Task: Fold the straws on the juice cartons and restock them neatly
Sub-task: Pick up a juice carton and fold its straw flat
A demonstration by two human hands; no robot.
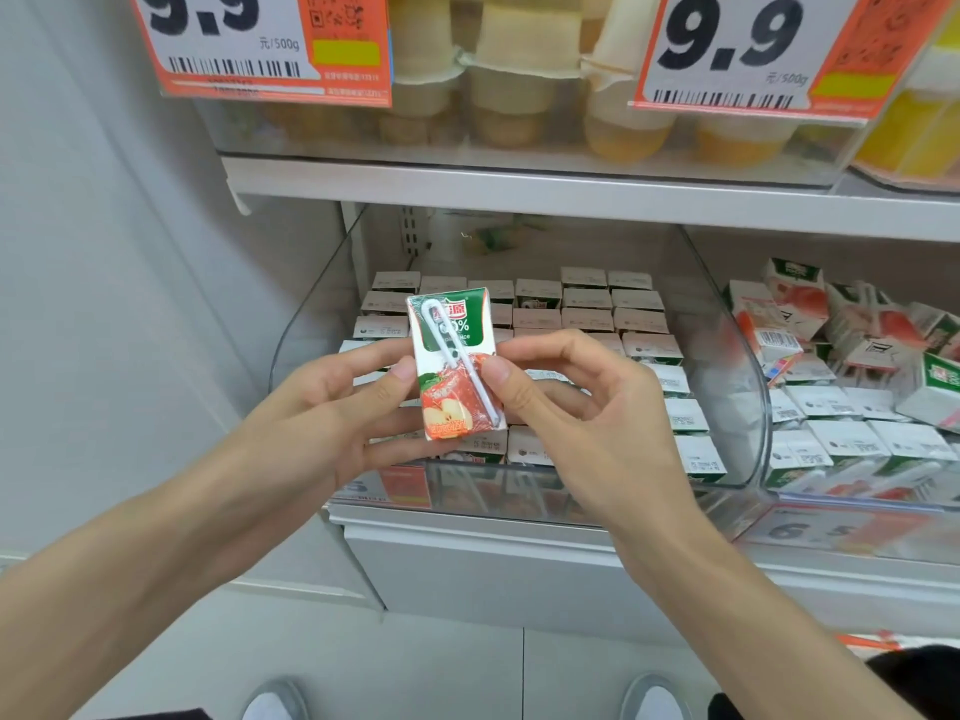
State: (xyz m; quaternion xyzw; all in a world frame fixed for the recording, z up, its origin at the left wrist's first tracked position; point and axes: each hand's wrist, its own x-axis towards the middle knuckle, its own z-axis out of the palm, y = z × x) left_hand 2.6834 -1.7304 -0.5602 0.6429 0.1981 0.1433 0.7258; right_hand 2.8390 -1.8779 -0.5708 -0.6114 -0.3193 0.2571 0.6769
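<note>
Shelving in white fills the view, with two boards one above the other. On the lower board stands a clear bin, and inside it small cartons stand upright in tidy rows, their pale tops facing up. A second bin is just beside it on the right; there the loose cartons lie tilted and mixed. On the upper board pale and yellow cups sit behind clear plastic. Two orange and white signs, the left sign and the right sign, both read "9.9" and "元/500g" over a barcode. A blurred price label below the second bin begins with "6".

The left grip and the right grip are both closed around one carton, which is held upright in front of the first bin, above its rows. Each thumb is on the front and the fingers are curled behind. The carton has a green top with a red logo ending in "源", then "%" and "ice", and apples are printed below. A white straw in its wrapper crosses the front diagonally, and the right thumb presses beside its lower part.
</note>
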